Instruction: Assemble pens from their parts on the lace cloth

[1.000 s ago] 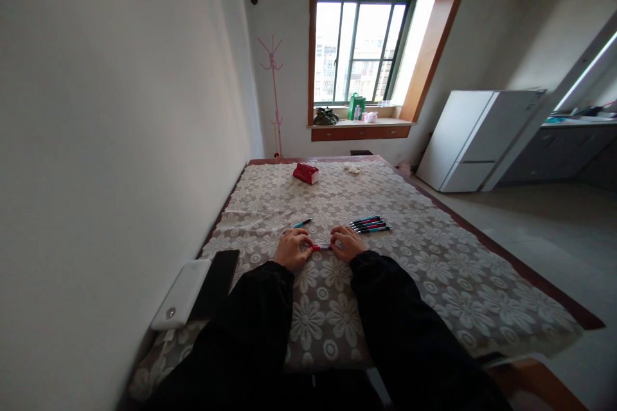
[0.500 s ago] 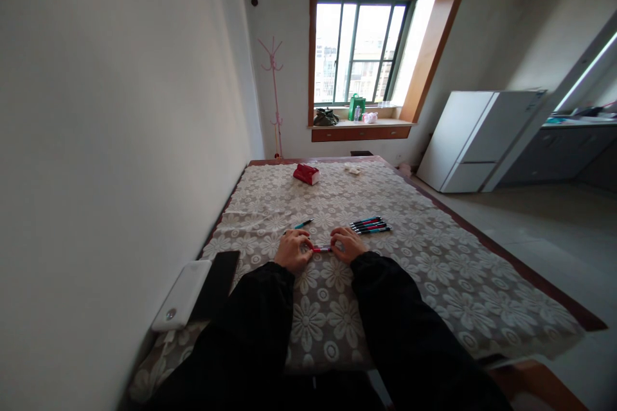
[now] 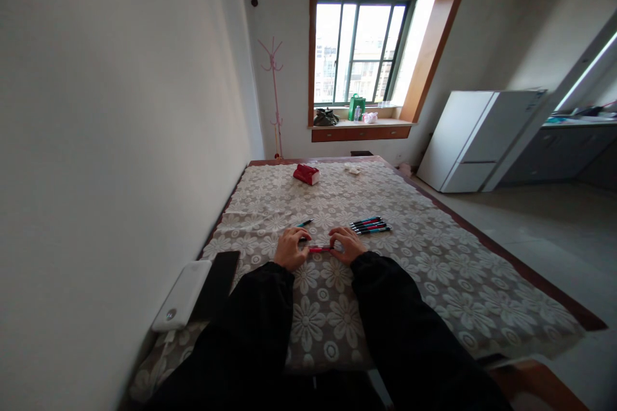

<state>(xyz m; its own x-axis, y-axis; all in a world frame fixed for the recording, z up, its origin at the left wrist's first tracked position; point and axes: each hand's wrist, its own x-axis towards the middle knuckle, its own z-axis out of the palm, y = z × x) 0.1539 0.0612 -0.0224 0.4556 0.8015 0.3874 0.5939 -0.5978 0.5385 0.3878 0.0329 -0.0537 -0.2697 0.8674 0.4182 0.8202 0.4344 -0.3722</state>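
Both hands stayed low on the flowered cloth (image 3: pixel 409 270). The left hand (image 3: pixel 290 248) and right hand (image 3: pixel 348 244) each pinched one end of the red pen (image 3: pixel 320 248), and hardly anything had moved.

Bare flowered cloth (image 3: pixel 434 270) open to the right of the hands, row of pens (image 3: pixel 370 225) just beyond the right hand (image 3: pixel 348 244), teal pen (image 3: pixel 303 223) just beyond the left hand (image 3: pixel 290 248), power bank (image 3: pixel 181 295) and black phone (image 3: pixel 216 284) well left by the wall, red box (image 3: pixel 306 173) far ahead.
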